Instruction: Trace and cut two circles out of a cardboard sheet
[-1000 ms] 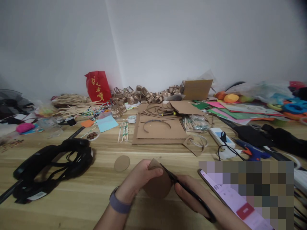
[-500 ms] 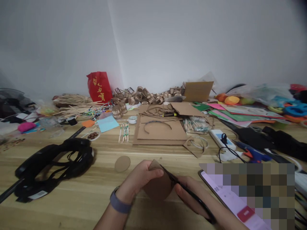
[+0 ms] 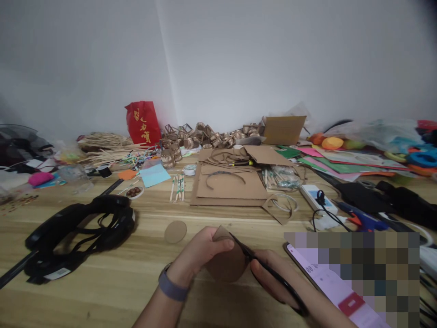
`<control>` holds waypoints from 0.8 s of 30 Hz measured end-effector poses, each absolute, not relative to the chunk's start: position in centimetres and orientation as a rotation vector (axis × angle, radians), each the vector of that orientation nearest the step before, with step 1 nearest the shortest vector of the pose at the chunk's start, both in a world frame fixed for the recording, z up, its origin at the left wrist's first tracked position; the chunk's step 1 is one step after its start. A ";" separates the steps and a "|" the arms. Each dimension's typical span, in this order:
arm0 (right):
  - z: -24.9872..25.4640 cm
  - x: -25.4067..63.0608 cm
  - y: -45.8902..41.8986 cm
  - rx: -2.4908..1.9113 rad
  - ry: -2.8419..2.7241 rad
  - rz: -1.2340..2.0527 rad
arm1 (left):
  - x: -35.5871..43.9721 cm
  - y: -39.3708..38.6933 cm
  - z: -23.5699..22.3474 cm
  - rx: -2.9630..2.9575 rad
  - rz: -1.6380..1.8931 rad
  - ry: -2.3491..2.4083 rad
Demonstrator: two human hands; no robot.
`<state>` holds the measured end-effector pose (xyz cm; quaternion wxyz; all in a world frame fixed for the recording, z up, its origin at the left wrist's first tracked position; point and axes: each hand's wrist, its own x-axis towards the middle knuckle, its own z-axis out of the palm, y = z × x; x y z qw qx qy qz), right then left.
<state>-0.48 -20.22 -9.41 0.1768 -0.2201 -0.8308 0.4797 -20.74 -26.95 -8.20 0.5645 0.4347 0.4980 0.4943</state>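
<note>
My left hand [image 3: 205, 248], with a purple-grey band on its wrist, pinches a brown cardboard piece [image 3: 227, 266] between thumb and fingers. The lower edge of that piece is rounded and its top corner is pointed. In my right hand [image 3: 273, 278] is a pair of black-handled scissors [image 3: 282, 284]. Their blades lie along the right edge of the cardboard, close to my left thumb. A cut cardboard disc [image 3: 175, 232] rests on the table to the left of my left hand.
Black headgear with straps [image 3: 82, 237] lies at left, a phone [image 3: 314, 273] at right. Stacked cardboard sheets [image 3: 232, 189] are ahead, with a ring-shaped offcut [image 3: 278, 207] beside them. A blue glue gun [image 3: 365, 218] and power strip [image 3: 317, 198] sit at right. Small woven baskets [image 3: 211, 136] line the wall.
The view has shifted slightly. My hands, the cardboard and the scissors hold almost the same positions; the scissor blades look slightly closer together.
</note>
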 end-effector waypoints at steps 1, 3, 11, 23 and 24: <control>-9.3 -0.5 -20.3 -0.643 -2.337 1.402 | -20.7 -26.9 -8.2 1.024 1.166 1.177; -8.8 -0.5 -20.6 -0.634 -2.326 1.470 | -20.7 -26.9 -8.3 1.031 1.169 1.193; -7.5 -0.7 -20.6 -0.500 -2.301 1.371 | -20.6 -27.0 -8.1 1.062 1.137 1.169; -8.4 -0.6 -20.4 -0.551 -2.361 1.341 | -20.7 -27.1 -8.1 1.059 1.115 1.182; -8.4 -0.6 -20.4 -0.549 -2.360 1.352 | -20.7 -27.1 -8.1 1.057 1.119 1.185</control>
